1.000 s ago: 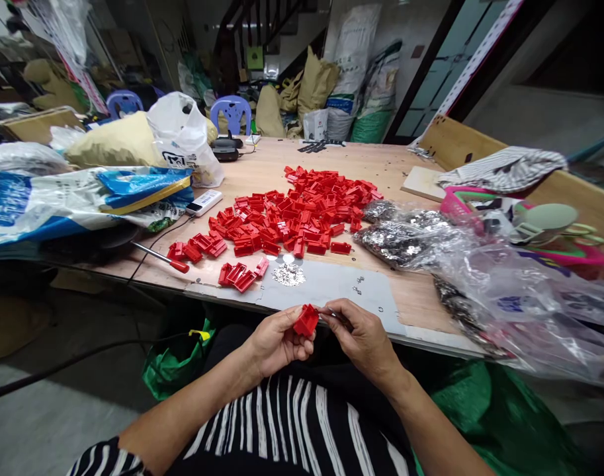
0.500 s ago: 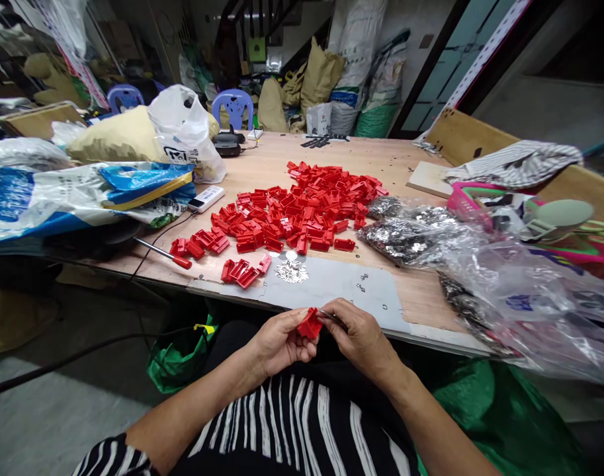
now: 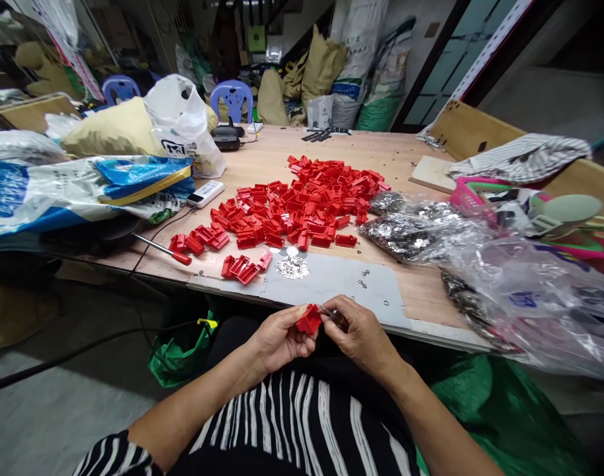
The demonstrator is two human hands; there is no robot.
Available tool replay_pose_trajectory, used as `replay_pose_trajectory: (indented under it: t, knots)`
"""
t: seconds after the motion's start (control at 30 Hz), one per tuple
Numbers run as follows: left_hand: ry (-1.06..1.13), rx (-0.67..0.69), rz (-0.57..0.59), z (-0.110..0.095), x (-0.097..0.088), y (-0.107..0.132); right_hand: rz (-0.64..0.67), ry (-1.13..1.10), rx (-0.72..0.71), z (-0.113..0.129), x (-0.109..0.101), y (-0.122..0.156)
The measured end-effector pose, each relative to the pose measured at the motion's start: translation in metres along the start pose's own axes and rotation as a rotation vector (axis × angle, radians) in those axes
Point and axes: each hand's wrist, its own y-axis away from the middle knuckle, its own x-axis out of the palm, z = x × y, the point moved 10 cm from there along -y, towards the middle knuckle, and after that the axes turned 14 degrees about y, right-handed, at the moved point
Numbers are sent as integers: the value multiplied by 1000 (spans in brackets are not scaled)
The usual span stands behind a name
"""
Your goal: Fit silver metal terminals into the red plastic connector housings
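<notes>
My left hand (image 3: 280, 338) pinches a small red plastic housing (image 3: 309, 320) between thumb and fingers, just over the table's front edge. Closed around a slim metal tool with a dark handle (image 3: 338, 319), my right hand (image 3: 364, 338) is close on the right. The tool's tip meets the housing's right side; its exact kind is hard to make out. Beyond the hands, a pile of small shiny metal pieces (image 3: 292, 267) lies on a grey mat (image 3: 331, 277). Several similar red housings (image 3: 246, 270) lie left of that pile, and a large heap of red housings (image 3: 302, 205) spreads behind.
Clear plastic bags of metal parts (image 3: 411, 231) lie on the right, near a pink basket (image 3: 473, 198). A red-handled screwdriver (image 3: 180, 256), a white device with a cable (image 3: 207, 193) and bulky sacks (image 3: 83, 192) occupy the left. Green bags (image 3: 175, 360) sit below the table edge.
The tool in my right hand has turned slightly, showing more of its handle. Both hands stay close together on the same red housing. The view has shifted a little.
</notes>
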Motion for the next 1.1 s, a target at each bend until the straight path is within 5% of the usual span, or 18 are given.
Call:
replay_pose_trajectory:
  t: [0.47, 0.63, 1.1]
  knots:
    - [-23, -50, 31, 4, -2, 1, 138, -117, -107, 10, 5, -5]
    - [11, -31, 34, 0, -1, 3, 110, -231, 105, -14, 2, -6]
    - [-114, -32, 11, -10, -12, -9, 266, -424, 178, -28, 53, -15]
